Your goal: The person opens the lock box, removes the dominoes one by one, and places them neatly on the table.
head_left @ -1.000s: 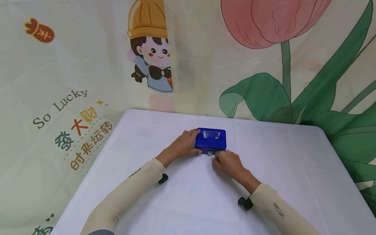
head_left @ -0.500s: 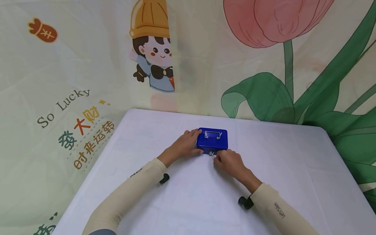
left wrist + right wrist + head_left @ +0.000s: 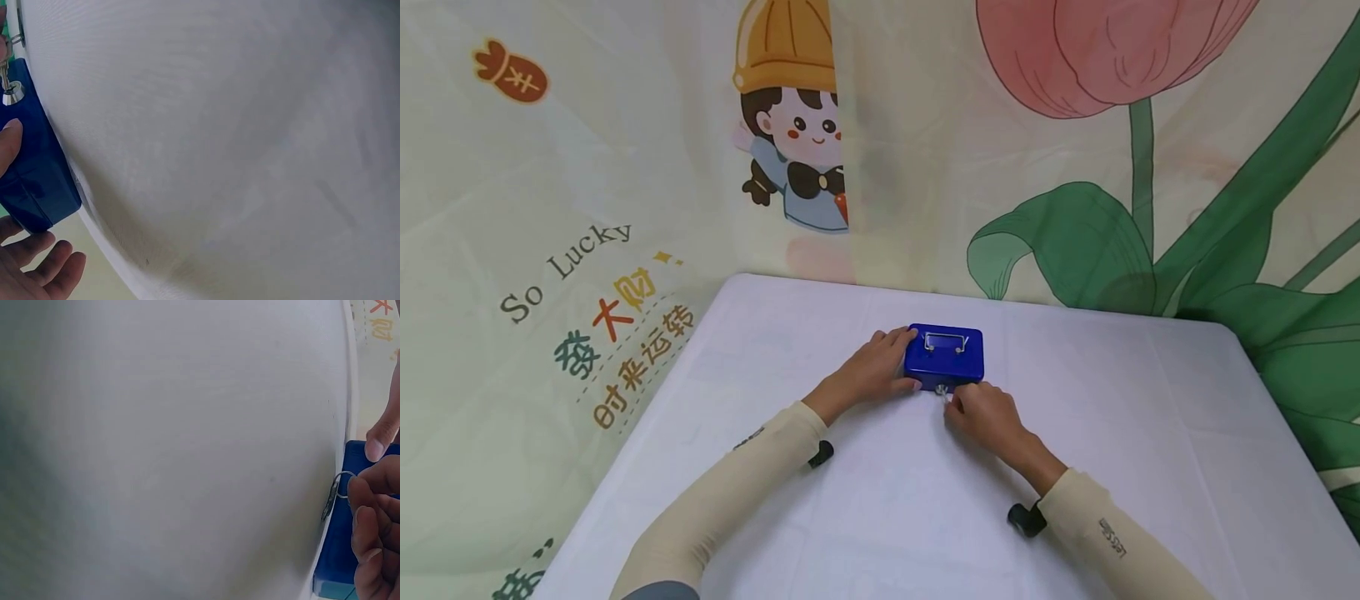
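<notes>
A small blue metal cash box [image 3: 943,365] with a wire handle [image 3: 945,342] on its lid lies on the white table. My left hand [image 3: 868,367] holds the box by its left end, thumb against the front and fingers at the end and back. A silver lock cylinder [image 3: 14,94] juts from the front, and a key [image 3: 5,75] stands in it. My right hand [image 3: 988,414] pinches this key. From the pinched key a ring [image 3: 338,482] hangs with another key [image 3: 329,503] on it. The fingers partly hide the pinched key's head.
White cloth covers the table [image 3: 880,517], whose back edge runs close behind the box. A printed curtain [image 3: 910,167] hangs beyond it. A black wrist camera [image 3: 1026,520] sits under the right sleeve, another [image 3: 822,454] under the left.
The head view has shifted slightly, so everything in it sits a little differently. Both hands keep the same hold on the box and the key, with no clear motion between them.
</notes>
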